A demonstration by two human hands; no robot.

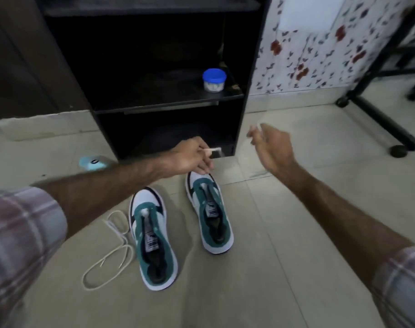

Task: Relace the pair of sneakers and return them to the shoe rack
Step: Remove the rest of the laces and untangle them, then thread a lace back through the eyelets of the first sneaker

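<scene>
Two teal, white and black sneakers stand side by side on the tiled floor, toes toward the rack: the left sneaker (152, 240) nearer me, the right sneaker (207, 211) farther out. Neither shows lacing over its tongue. A loose cream lace (112, 254) lies in loops on the floor left of the left sneaker. My left hand (190, 157) hovers above the right sneaker's toe and pinches the end of a second white lace (213, 150). My right hand (270, 147) is raised to the right with curled fingers, pinching something pale and blurred at its fingertips.
The black shoe rack (168, 102) stands straight ahead with dark shelves. A small blue-lidded tub (214, 80) sits on its middle shelf. A light blue object (93, 162) lies on the floor at the left. A black wheeled frame (379, 119) stands at the right by flowered wallpaper.
</scene>
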